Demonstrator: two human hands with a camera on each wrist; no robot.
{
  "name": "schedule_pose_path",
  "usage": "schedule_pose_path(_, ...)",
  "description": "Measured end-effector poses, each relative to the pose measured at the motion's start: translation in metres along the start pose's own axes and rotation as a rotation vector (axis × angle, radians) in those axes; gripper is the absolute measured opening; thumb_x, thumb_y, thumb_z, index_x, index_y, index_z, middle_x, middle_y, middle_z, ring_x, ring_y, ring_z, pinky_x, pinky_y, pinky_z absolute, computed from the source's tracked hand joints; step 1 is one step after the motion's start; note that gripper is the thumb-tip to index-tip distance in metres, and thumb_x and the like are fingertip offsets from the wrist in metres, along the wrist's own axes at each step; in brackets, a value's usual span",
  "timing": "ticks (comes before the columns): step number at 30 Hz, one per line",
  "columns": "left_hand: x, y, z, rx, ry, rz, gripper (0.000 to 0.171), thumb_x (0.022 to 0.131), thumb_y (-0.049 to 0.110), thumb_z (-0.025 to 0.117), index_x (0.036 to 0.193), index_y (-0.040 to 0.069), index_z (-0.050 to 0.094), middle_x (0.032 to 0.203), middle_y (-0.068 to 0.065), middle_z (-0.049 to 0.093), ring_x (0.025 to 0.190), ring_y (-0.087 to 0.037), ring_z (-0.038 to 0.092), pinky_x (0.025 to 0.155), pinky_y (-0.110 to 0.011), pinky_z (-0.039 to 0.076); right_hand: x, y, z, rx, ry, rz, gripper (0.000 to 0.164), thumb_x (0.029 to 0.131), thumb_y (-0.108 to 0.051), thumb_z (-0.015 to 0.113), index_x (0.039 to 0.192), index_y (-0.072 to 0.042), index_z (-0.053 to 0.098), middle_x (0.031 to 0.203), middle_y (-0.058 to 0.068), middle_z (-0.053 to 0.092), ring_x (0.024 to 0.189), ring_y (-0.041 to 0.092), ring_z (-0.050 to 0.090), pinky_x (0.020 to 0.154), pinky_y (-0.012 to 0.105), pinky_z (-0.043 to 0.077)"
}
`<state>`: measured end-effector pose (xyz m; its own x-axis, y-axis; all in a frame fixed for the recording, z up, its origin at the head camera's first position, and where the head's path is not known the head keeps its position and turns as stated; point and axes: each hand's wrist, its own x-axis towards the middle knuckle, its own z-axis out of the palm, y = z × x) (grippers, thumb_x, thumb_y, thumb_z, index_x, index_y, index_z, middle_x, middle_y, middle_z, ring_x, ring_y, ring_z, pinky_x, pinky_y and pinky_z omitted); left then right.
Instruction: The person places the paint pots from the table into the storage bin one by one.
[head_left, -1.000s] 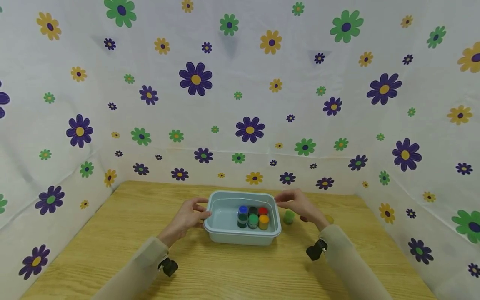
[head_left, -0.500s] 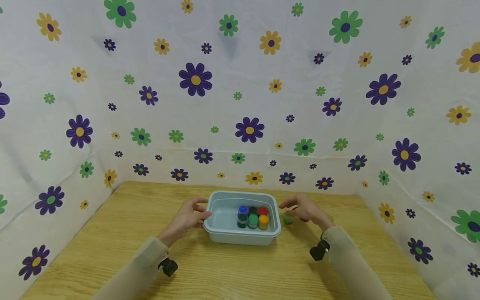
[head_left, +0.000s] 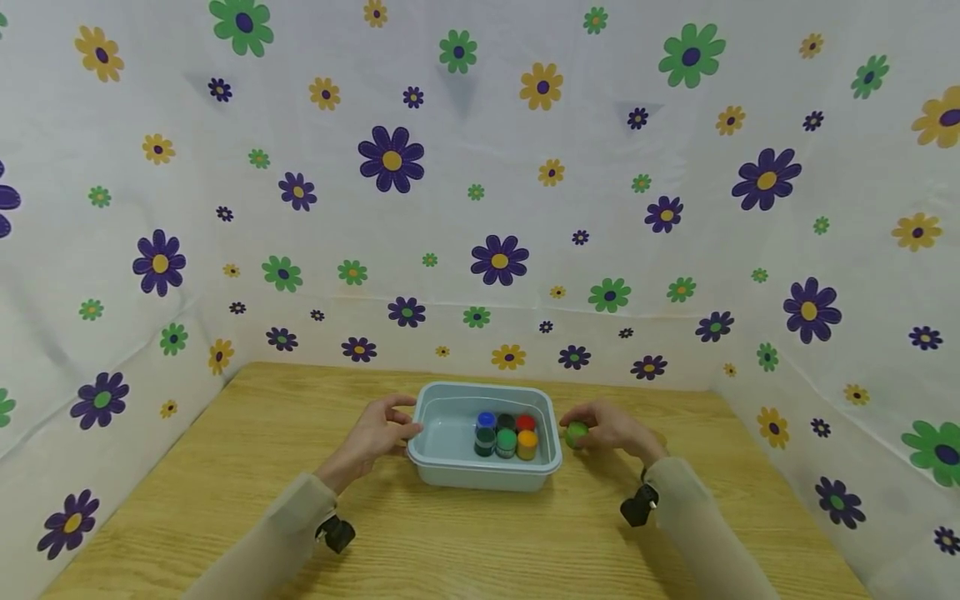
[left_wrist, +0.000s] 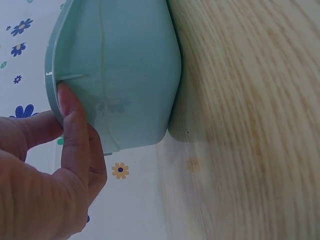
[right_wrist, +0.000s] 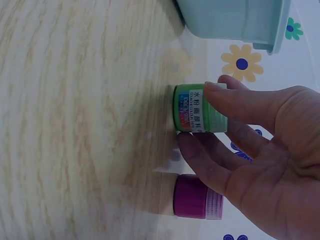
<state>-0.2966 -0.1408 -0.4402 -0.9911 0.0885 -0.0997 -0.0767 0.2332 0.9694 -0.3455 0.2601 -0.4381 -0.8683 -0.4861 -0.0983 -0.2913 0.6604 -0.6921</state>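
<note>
A pale blue plastic basin [head_left: 480,477] stands on the table, with several paint jars [head_left: 527,446] grouped in its right half. My left hand [head_left: 372,435] pinches the left end of its rim; in the left wrist view, thumb and fingers [left_wrist: 75,135] lie on either side of that rim. Just right of the basin, my right hand [head_left: 611,429] grips a light green paint jar [right_wrist: 192,107]. Its thumb is on the lid side and other fingers are around the jar, which stands upright with its label showing. A purple paint jar [right_wrist: 191,196] stands beside those fingers.
A wooden table [head_left: 450,542] carries everything. A white flower-printed cloth [head_left: 480,208] rises behind it and along both sides. Blue, red, green, orange and dark lids show among the jars in the basin.
My right hand has left the basin's right rim, moved right and down, and taken hold of the light green paint jar. The left hand and basin have stayed put.
</note>
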Motion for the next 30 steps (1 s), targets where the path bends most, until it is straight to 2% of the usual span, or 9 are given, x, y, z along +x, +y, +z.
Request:
schedule_pose_path(3,-0.001,0.0,0.0,-0.001,0.003,-0.002,0.05,0.091,0.002,0.067,0.138,0.005,0.05,0.103,-0.016,0.056,0.074,-0.02,0.061,0.061,-0.033,0.06,0.001,0.002,0.002,0.01,0.01,0.005,0.04,0.084,0.001,0.069,0.124,0.002,0.063,0.125,0.02,0.063,0.112,0.033,0.057,0.101,0.054,0.046)
schedule_pose_path(6,-0.001,0.001,-0.001,-0.003,0.006,-0.005,0.05,0.091,0.002,0.067,0.138,0.005,0.051,0.103,-0.016,0.056,0.074,-0.02,0.062,0.061,-0.033,0.06,0.002,0.003,0.003,0.02,0.019,0.021,0.042,0.083,-0.001,0.07,0.124,0.001,0.062,0.126,0.02,0.062,0.112,0.032,0.057,0.101,0.052,0.047)
schedule_pose_path(13,0.0,0.002,0.0,-0.014,-0.002,0.0,0.049,0.09,0.001,0.067,0.137,0.005,0.051,0.103,-0.016,0.056,0.078,-0.023,0.063,0.062,-0.033,0.061,0.001,0.0,0.007,0.088,0.081,0.041,0.037,0.084,-0.004,0.073,0.12,-0.002,0.067,0.129,0.02,0.062,0.119,0.04,0.056,0.103,0.058,0.045)
schedule_pose_path(18,-0.001,-0.001,0.001,-0.017,0.0,-0.01,0.049,0.09,0.0,0.067,0.136,0.004,0.051,0.103,-0.016,0.056,0.077,-0.023,0.062,0.061,-0.034,0.061,-0.001,-0.003,0.01,0.168,0.106,0.067,0.041,0.084,-0.007,0.073,0.124,-0.003,0.066,0.134,0.022,0.058,0.117,0.041,0.058,0.094,0.05,0.054)
schedule_pose_path(22,0.0,0.0,0.001,-0.017,0.004,-0.005,0.049,0.09,0.0,0.067,0.136,0.004,0.052,0.104,-0.016,0.057,0.077,-0.023,0.062,0.062,-0.033,0.061,0.002,-0.004,0.007,0.217,0.146,0.101,0.044,0.086,-0.016,0.074,0.128,-0.007,0.063,0.134,0.019,0.058,0.114,0.036,0.06,0.091,0.049,0.055)
schedule_pose_path(26,0.001,0.001,0.0,-0.024,0.006,-0.008,0.049,0.09,0.0,0.067,0.136,0.005,0.052,0.103,-0.016,0.057,0.078,-0.023,0.063,0.062,-0.034,0.061,0.004,-0.007,0.003,0.257,0.184,0.125,0.048,0.087,-0.025,0.075,0.129,-0.009,0.06,0.132,0.016,0.06,0.112,0.033,0.062,0.078,0.035,0.053)
schedule_pose_path(28,0.0,0.002,0.0,-0.023,0.006,-0.011,0.048,0.09,0.0,0.067,0.136,0.004,0.052,0.103,-0.016,0.056,0.077,-0.024,0.063,0.061,-0.034,0.061,0.004,-0.008,0.002,0.268,0.199,0.127,0.051,0.086,-0.029,0.076,0.13,-0.009,0.06,0.133,0.014,0.06,0.117,0.034,0.06,0.077,0.035,0.051)
schedule_pose_path(29,0.0,0.002,0.0,-0.022,0.005,-0.011,0.048,0.09,0.0,0.067,0.136,0.004,0.052,0.103,-0.016,0.057,0.077,-0.024,0.063,0.061,-0.034,0.061,0.003,-0.009,0.001,0.265,0.205,0.12,0.053,0.085,-0.031,0.076,0.131,-0.009,0.06,0.134,0.013,0.06,0.121,0.036,0.057,0.08,0.036,0.051)
schedule_pose_path(30,0.0,0.002,0.0,-0.021,0.004,-0.01,0.049,0.09,0.0,0.067,0.136,0.004,0.052,0.103,-0.016,0.057,0.077,-0.024,0.064,0.061,-0.034,0.061,0.003,-0.01,0.001,0.262,0.214,0.114,0.053,0.085,-0.032,0.077,0.13,-0.009,0.06,0.136,0.012,0.059,0.125,0.037,0.054,0.09,0.042,0.051)
